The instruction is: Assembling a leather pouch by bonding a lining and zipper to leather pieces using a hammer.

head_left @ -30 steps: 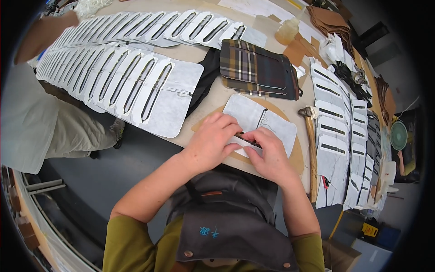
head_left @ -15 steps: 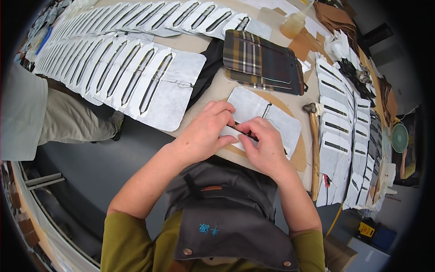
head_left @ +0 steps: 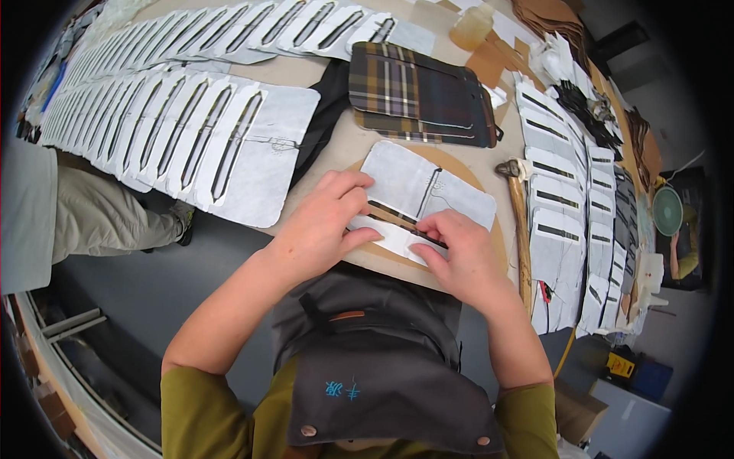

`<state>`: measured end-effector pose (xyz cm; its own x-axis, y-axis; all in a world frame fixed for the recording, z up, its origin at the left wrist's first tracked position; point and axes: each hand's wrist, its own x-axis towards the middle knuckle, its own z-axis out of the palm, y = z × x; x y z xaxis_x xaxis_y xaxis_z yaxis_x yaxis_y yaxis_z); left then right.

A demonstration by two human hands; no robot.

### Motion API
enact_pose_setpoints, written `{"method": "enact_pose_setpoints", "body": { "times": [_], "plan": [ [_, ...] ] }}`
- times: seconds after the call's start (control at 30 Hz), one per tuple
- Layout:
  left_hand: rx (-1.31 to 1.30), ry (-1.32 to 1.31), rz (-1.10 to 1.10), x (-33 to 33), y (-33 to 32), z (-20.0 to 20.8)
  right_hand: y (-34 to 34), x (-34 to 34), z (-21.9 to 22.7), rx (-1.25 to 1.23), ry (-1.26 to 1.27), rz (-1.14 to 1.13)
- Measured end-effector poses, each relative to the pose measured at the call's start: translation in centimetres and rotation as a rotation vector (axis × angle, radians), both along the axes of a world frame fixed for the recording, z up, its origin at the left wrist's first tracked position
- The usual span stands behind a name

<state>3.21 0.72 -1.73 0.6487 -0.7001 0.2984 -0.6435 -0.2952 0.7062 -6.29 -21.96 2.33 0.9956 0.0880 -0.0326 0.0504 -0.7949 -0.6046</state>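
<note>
On a round tan board point(head_left: 492, 222) at the table's front edge lies a white-backed fabric panel point(head_left: 397, 166). A dark stitched line and loose thread run down its far part. Along its near part, a slot with dark edges shows a plaid strip point(head_left: 394, 217) inside, and a white flap point(head_left: 395, 240) lies in front. My left hand point(head_left: 325, 218) holds the panel's left side, fingertips on the panel and thumb on the flap. My right hand point(head_left: 465, 249) pinches the slot's dark edge near its right end, thumb against the flap. Both palms hide the slot's ends.
Plaid and dark fabric pieces point(head_left: 428, 96) are stacked beyond the panel. Rows of slotted white panels point(head_left: 264, 157) cover the left; more panels point(head_left: 556, 233) lie right. A wooden-handled hammer point(head_left: 521, 229) lies between. A person in pale trousers point(head_left: 115, 210) stands left.
My hands have moved farther apart, baring more of the slot, plaid strip and white flap between them. The whole view has shifted slightly, with the table sitting a little farther left.
</note>
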Motion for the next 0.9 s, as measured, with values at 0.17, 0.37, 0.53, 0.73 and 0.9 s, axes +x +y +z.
{"method": "enact_pose_setpoints", "body": {
  "times": [0.17, 0.37, 0.53, 0.73, 0.9],
  "plan": [
    [0.073, -0.151, -0.043, -1.0, -1.9, 1.4, -0.4, -0.1, 0.3, -0.002, 0.035, -0.015],
    [0.006, 0.020, -0.107, -0.8, -2.8, 0.4, -0.2, -0.6, -1.3, 0.205, 0.001, -0.104],
    [0.017, 0.019, -0.107, -0.9, -2.7, 0.3, -0.3, -0.3, -1.6, 0.294, -0.031, -0.077],
    [0.014, 0.024, -0.129, -0.8, -2.5, 0.1, -0.1, -0.5, -2.0, 0.166, -0.168, 0.034],
    [0.014, -0.136, -0.109, -1.5, -2.1, -0.1, 0.1, -1.2, -2.3, -0.020, -0.306, 0.168]
  ]
}}
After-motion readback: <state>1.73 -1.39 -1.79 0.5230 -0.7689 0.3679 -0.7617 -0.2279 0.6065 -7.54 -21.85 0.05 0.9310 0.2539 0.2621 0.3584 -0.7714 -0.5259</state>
